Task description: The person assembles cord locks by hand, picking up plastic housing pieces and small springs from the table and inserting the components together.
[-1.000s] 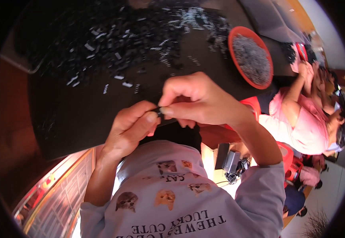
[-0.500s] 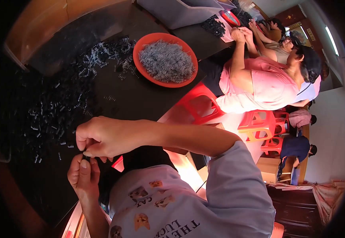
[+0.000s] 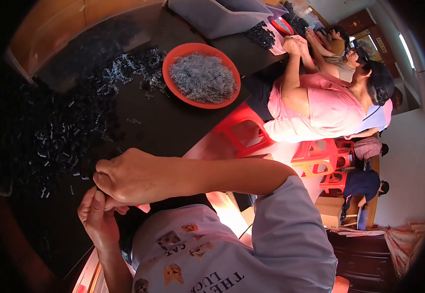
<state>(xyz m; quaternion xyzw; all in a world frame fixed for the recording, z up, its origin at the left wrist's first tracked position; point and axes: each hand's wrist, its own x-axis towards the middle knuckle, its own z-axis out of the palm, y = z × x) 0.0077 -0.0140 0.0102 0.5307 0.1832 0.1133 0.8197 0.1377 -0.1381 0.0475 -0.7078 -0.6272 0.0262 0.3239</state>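
Observation:
Low over the dark table [image 3: 158, 129], my two hands meet. My left hand [image 3: 97, 217] pinches a small black part [image 3: 98, 190] between thumb and fingers. Against it, my right hand [image 3: 129, 176] is closed, its back turned up and its fingertips hidden; what they grip cannot be made out. Beyond the hands spreads a heap of small black parts [image 3: 58, 141], with loose metal springs [image 3: 117, 71] along its far side. A red round plate [image 3: 179, 96] holds a pile of springs [image 3: 202, 75]. One single spring [image 3: 71, 189] lies left of my hands.
A clear plastic bin [image 3: 90, 51] lies behind the heap; a grey tub [image 3: 217, 20] stands farther back. At the right a co-worker in a pink shirt [image 3: 329, 105] sits working, with more people beyond. Red stools [image 3: 244, 131] and a cardboard box [image 3: 329, 209] stand on the floor.
My right hand has rolled over, its fingers now curled out of sight. My left hand has shifted slightly left, and the small black part is more covered.

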